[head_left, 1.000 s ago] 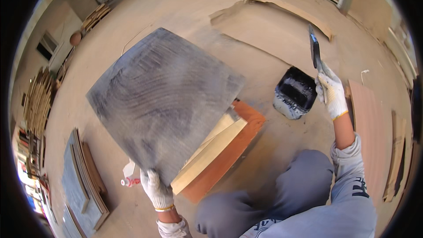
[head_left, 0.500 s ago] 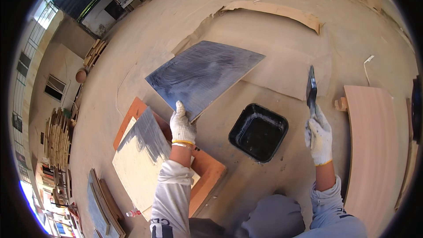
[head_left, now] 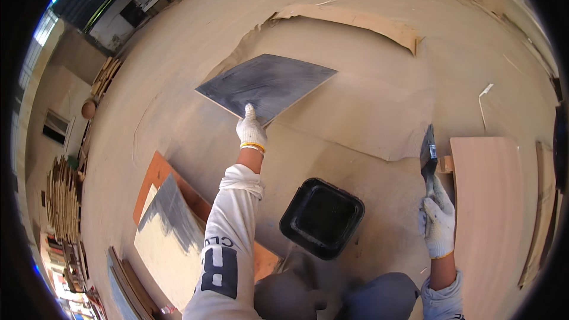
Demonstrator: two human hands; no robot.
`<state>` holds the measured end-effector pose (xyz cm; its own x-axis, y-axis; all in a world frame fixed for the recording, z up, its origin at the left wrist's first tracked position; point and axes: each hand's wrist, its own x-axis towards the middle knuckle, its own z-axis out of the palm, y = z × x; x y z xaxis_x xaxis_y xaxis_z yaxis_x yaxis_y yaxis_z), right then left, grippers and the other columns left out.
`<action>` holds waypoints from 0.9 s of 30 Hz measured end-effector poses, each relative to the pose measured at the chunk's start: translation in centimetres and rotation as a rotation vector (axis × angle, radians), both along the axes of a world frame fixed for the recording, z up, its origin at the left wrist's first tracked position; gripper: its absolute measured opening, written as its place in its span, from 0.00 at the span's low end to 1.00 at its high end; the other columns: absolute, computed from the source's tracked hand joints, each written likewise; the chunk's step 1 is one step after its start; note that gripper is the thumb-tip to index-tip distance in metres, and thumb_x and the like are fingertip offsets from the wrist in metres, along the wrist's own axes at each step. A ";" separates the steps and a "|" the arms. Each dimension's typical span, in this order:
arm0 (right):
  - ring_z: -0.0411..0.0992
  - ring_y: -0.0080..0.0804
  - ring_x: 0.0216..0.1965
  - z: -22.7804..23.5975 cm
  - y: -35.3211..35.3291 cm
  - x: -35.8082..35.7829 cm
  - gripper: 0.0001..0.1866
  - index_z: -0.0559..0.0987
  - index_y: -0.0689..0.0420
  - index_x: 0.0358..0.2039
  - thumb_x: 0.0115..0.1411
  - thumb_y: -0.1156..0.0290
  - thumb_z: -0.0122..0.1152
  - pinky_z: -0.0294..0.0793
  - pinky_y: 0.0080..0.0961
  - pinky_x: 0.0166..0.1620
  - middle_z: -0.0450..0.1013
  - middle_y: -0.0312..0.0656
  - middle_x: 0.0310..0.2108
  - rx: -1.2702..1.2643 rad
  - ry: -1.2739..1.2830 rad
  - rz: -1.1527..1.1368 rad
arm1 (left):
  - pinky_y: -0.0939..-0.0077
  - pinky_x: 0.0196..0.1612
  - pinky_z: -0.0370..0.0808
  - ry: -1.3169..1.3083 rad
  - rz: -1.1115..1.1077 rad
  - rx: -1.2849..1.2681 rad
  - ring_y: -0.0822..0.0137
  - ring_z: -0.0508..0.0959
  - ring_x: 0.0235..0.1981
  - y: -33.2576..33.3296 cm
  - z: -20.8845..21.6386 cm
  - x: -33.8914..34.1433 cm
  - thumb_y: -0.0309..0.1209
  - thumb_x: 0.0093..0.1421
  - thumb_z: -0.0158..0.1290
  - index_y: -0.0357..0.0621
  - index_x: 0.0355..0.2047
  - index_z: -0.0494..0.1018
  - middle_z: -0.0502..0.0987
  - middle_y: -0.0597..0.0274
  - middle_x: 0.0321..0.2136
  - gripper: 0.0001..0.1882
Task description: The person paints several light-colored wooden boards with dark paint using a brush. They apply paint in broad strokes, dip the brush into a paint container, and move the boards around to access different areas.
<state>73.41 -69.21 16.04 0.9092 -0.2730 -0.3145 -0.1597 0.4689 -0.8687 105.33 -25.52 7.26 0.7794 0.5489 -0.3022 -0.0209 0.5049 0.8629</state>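
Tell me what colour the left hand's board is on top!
The board is dark grey with blackish streaks; head view.

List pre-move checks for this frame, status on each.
1. Left hand gripping the dark panel at its near corner, thumb on top: ok.
2. Right hand holding the brush by its handle: ok.
3. Black tray upright on the floor, clear of the brush: ok.
4. Brown sheet lying flat: not ok, far edge curled up.
5. Panel lifted clear of the sheet: cannot tell from this angle.
6. Left sleeve clear of the pale board: cannot tell, they overlap in view.
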 end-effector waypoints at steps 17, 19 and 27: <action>0.61 0.17 0.14 -0.2 1.2 -4.4 0.36 0.60 0.65 0.74 0.66 0.75 0.56 0.61 0.16 0.15 0.67 0.34 0.25 -0.341 0.193 -0.312 | 0.53 0.57 0.77 0.070 -0.116 0.145 0.52 0.77 0.57 4.9 -15.7 17.7 0.57 0.70 0.57 0.35 0.69 0.63 0.75 0.51 0.62 0.41; 0.61 0.18 0.14 0.1 1.4 -4.1 0.36 0.60 0.66 0.74 0.66 0.75 0.56 0.62 0.16 0.15 0.67 0.35 0.25 -0.356 0.185 -0.235 | 0.42 0.57 0.77 0.157 -0.263 -0.059 0.48 0.76 0.59 5.2 -16.7 16.8 0.61 0.68 0.55 0.41 0.70 0.61 0.72 0.51 0.64 0.44; 0.64 0.18 0.16 0.7 3.6 -1.5 0.38 0.60 0.64 0.74 0.64 0.77 0.56 0.65 0.16 0.17 0.71 0.38 0.29 -0.264 0.232 -0.103 | 0.26 0.58 0.75 0.456 -0.600 0.021 0.34 0.72 0.62 9.5 -18.6 16.7 0.55 0.70 0.55 0.42 0.73 0.56 0.67 0.44 0.68 0.41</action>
